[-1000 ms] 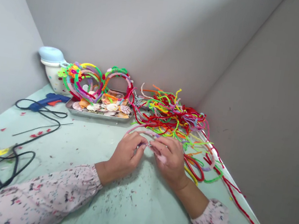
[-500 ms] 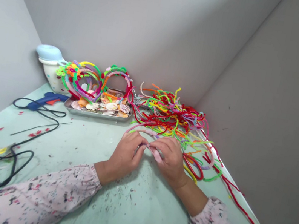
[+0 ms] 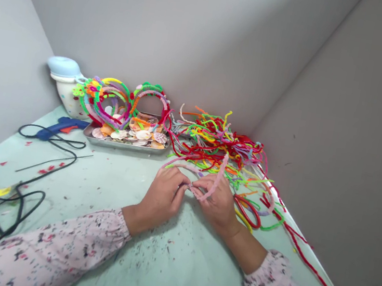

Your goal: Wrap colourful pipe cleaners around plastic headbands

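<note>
My left hand [image 3: 162,194] and my right hand [image 3: 218,200] meet at the middle of the mint-green table [image 3: 85,252]. Both pinch a pink chenille pipe cleaner [image 3: 217,179]. Its fuzzy length arcs over my left hand, and one end stands up past my right fingers. The joint between my fingertips is hidden. Just beyond my hands lies a tangled pile of multicoloured pipe cleaners [image 3: 215,147], with red and green loops [image 3: 249,211] close to my right hand.
A metal tray of seashells [image 3: 124,146] stands at the back, with colourful chenille hoops [image 3: 120,104] leaning over it. A blue glue gun [image 3: 62,124], its black cord [image 3: 44,162] and a blue-lidded white jar [image 3: 64,80] sit back left. Grey walls bound the table.
The free end of the pink pipe cleaner now stands up beyond my right hand. Earlier it lay low among my fingers. My hands remain together.
</note>
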Motion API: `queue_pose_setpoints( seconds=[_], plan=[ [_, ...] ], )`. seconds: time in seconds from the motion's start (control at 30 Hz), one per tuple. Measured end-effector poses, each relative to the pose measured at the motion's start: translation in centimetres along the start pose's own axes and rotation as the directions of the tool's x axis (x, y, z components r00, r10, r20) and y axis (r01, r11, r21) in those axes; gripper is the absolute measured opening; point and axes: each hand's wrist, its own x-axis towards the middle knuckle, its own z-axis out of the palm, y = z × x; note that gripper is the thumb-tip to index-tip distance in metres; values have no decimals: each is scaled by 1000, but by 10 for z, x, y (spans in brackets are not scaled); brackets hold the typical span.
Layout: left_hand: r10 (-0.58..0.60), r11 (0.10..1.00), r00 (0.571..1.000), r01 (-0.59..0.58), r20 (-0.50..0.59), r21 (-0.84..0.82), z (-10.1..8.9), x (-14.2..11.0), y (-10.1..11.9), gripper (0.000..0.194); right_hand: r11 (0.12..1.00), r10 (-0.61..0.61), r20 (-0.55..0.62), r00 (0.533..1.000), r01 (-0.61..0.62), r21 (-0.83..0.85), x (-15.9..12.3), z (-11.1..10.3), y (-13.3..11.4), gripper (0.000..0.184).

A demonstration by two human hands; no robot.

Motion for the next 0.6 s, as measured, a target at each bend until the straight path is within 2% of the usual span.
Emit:
queue_pose_setpoints(
  seconds=[0.3, 0.6],
  plan=[
    [28, 991, 998, -34, 50, 128, 2, 0, -1, 17, 978, 144, 101, 984, -157, 138, -2, 0, -1, 3],
    [-3, 994, 1000, 2, 12, 113, 2, 0, 0, 12, 915, 297, 143, 944, -324, 240, -2, 2, -2, 6]
  ],
)
